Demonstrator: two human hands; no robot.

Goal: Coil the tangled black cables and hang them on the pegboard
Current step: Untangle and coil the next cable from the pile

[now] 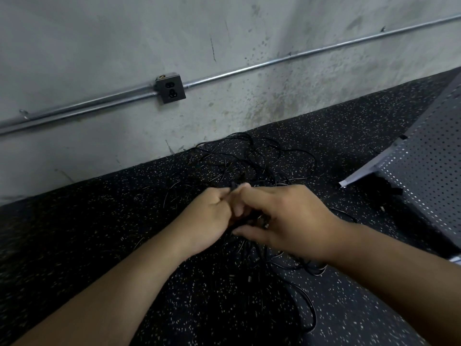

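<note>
Head view: a person's hands meet low over a snarl of thin black cables that sprawls across the speckled floor, below and to the right of a wall outlet. The left hand, directly below the outlet, is curled and pinches what looks like a cable end between thumb and fingers. The right hand, touching it on the side away from the outlet, has its fingers wrapped around a small bunch of strands. More loops trail from the hands toward the camera, farther from the outlet. The pegboard sits tilted at floor level, far to the right of the outlet and well apart from the tangle. No hook on it can be made out, and no cable hangs there. The work appears to be at its opening step, with one lead being singled out of the knot and no finished coil in sight. The next move likely calls for drawing that lead free without tightening the other loops, then winding it into even turns before carrying it to the board.
</note>
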